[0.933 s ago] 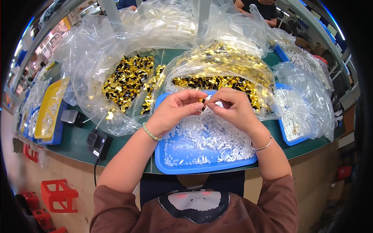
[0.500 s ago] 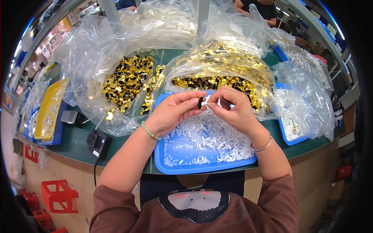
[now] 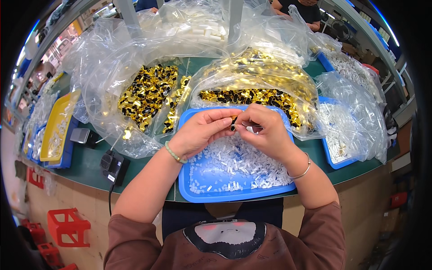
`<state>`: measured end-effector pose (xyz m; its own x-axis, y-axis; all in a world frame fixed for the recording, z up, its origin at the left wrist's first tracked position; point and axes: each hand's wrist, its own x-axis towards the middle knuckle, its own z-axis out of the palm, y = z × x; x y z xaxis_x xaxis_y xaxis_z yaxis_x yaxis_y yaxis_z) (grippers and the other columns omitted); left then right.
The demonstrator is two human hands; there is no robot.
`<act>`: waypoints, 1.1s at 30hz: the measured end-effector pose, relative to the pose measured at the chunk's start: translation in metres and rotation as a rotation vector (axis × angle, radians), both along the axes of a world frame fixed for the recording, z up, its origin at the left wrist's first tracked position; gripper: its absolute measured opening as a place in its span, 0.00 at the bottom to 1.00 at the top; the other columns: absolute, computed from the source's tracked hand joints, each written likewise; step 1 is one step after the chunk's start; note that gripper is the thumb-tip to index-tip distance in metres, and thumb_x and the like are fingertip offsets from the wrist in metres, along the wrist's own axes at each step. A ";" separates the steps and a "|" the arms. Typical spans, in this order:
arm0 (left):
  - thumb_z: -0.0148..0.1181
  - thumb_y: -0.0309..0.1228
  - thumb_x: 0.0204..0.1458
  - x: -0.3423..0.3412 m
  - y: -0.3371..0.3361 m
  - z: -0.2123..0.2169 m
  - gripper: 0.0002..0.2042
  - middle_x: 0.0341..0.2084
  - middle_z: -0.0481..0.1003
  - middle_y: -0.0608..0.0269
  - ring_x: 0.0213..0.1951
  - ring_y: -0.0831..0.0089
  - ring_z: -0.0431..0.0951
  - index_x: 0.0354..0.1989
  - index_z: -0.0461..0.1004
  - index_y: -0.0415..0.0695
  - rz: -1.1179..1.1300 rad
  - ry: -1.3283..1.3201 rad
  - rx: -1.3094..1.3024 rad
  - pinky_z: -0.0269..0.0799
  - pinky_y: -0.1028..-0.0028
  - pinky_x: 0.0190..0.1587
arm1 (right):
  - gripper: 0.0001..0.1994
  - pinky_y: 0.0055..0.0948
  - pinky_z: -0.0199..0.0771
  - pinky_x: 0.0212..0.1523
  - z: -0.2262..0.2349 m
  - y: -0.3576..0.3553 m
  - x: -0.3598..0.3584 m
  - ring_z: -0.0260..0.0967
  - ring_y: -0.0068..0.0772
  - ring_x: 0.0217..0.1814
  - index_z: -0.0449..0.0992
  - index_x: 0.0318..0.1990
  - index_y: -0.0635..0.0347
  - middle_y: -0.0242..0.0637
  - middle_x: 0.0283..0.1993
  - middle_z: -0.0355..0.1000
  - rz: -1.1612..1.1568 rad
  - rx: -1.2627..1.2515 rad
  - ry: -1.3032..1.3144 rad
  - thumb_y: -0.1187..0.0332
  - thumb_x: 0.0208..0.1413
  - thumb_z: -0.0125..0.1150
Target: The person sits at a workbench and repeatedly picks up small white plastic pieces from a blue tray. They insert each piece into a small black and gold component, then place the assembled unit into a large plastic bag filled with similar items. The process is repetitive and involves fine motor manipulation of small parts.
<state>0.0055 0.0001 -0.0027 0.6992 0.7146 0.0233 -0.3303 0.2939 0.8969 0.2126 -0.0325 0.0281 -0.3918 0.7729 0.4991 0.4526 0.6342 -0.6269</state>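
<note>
Over the far part of a blue tray (image 3: 211, 194), my two hands meet fingertip to fingertip. My left hand (image 3: 208, 128) pinches a small black and gold piece (image 3: 233, 123) between thumb and fingers. Against that piece, the thumb and forefinger of my right hand (image 3: 263, 128) are pinched together; whatever they hold is mostly covered by the fingers. The tray holds a heap of small white plastic parts (image 3: 243, 159). Just beyond my hands, an open clear bag holds many black and gold pieces (image 3: 252, 96).
More black and gold pieces (image 3: 148, 94) lie in a clear bag to the left. A black boxy device (image 3: 113, 166) with a cable stands near the table edge. A yellow tray (image 3: 56, 135) is at far left, a blue tray (image 3: 335, 157) at right. Red stools (image 3: 68, 227) stand on the floor.
My right fingertips have closed in on the black and gold piece, covering more of it. The white bit that showed between the hands is now mostly hidden.
</note>
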 end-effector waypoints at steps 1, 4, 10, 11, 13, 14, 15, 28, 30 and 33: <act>0.52 0.30 0.63 0.001 0.000 0.001 0.19 0.52 0.73 0.60 0.52 0.78 0.74 0.61 0.65 0.36 0.007 0.003 -0.001 0.73 0.78 0.54 | 0.06 0.23 0.68 0.26 -0.001 -0.001 -0.001 0.69 0.26 0.27 0.73 0.30 0.61 0.33 0.27 0.69 -0.012 0.012 0.012 0.77 0.44 0.65; 0.52 0.29 0.63 0.001 0.000 0.001 0.19 0.52 0.73 0.60 0.52 0.78 0.74 0.61 0.65 0.37 0.005 0.006 0.016 0.72 0.77 0.54 | 0.08 0.25 0.71 0.27 -0.003 -0.001 -0.003 0.72 0.29 0.29 0.72 0.29 0.60 0.35 0.27 0.69 -0.035 0.061 0.024 0.79 0.41 0.66; 0.52 0.29 0.63 0.000 -0.001 0.002 0.19 0.52 0.73 0.61 0.52 0.78 0.74 0.61 0.66 0.37 -0.006 0.018 0.031 0.72 0.77 0.54 | 0.10 0.25 0.75 0.29 -0.001 -0.003 -0.006 0.74 0.30 0.29 0.72 0.29 0.60 0.36 0.28 0.70 -0.034 0.131 -0.015 0.80 0.39 0.67; 0.52 0.29 0.63 0.000 0.000 0.001 0.19 0.52 0.73 0.61 0.52 0.77 0.74 0.61 0.66 0.37 -0.005 0.010 0.014 0.72 0.77 0.54 | 0.10 0.25 0.75 0.30 0.000 -0.004 -0.005 0.75 0.30 0.30 0.72 0.29 0.60 0.36 0.28 0.70 -0.027 0.111 -0.003 0.80 0.40 0.66; 0.52 0.29 0.63 -0.001 0.001 0.001 0.19 0.52 0.73 0.61 0.52 0.77 0.74 0.61 0.66 0.37 -0.003 -0.005 -0.018 0.72 0.77 0.54 | 0.10 0.25 0.76 0.30 -0.001 -0.003 -0.004 0.75 0.30 0.30 0.72 0.29 0.60 0.36 0.28 0.70 -0.017 0.079 0.018 0.80 0.40 0.66; 0.52 0.29 0.63 -0.001 0.001 0.001 0.19 0.52 0.73 0.61 0.52 0.77 0.74 0.61 0.66 0.37 0.000 -0.003 -0.023 0.72 0.77 0.54 | 0.09 0.25 0.76 0.30 -0.003 -0.002 -0.004 0.75 0.30 0.30 0.72 0.29 0.60 0.36 0.28 0.70 -0.014 0.068 0.026 0.80 0.40 0.66; 0.51 0.29 0.63 -0.001 0.001 0.001 0.19 0.52 0.73 0.61 0.52 0.77 0.74 0.61 0.66 0.37 0.003 -0.001 -0.028 0.72 0.77 0.54 | 0.09 0.26 0.76 0.30 -0.004 -0.001 -0.003 0.75 0.30 0.30 0.72 0.29 0.60 0.36 0.28 0.70 -0.011 0.057 0.034 0.80 0.40 0.66; 0.51 0.29 0.63 0.000 -0.003 0.006 0.18 0.50 0.74 0.61 0.51 0.77 0.74 0.60 0.67 0.36 0.001 0.000 -0.016 0.72 0.77 0.54 | 0.11 0.29 0.72 0.26 -0.005 -0.002 -0.007 0.72 0.35 0.27 0.70 0.27 0.56 0.34 0.27 0.69 -0.065 0.323 -0.088 0.79 0.37 0.68; 0.51 0.29 0.63 0.000 -0.002 0.004 0.18 0.50 0.73 0.61 0.51 0.77 0.74 0.60 0.67 0.37 -0.010 -0.004 -0.003 0.72 0.76 0.55 | 0.11 0.30 0.71 0.25 -0.005 -0.002 -0.008 0.71 0.36 0.27 0.70 0.26 0.56 0.34 0.26 0.68 -0.079 0.388 -0.126 0.79 0.36 0.67; 0.51 0.29 0.63 0.000 -0.001 0.004 0.18 0.51 0.73 0.61 0.52 0.77 0.74 0.60 0.67 0.37 -0.022 -0.006 0.003 0.71 0.76 0.56 | 0.12 0.31 0.70 0.25 -0.003 -0.003 -0.009 0.70 0.37 0.27 0.69 0.26 0.55 0.34 0.26 0.68 -0.116 0.456 -0.170 0.79 0.35 0.67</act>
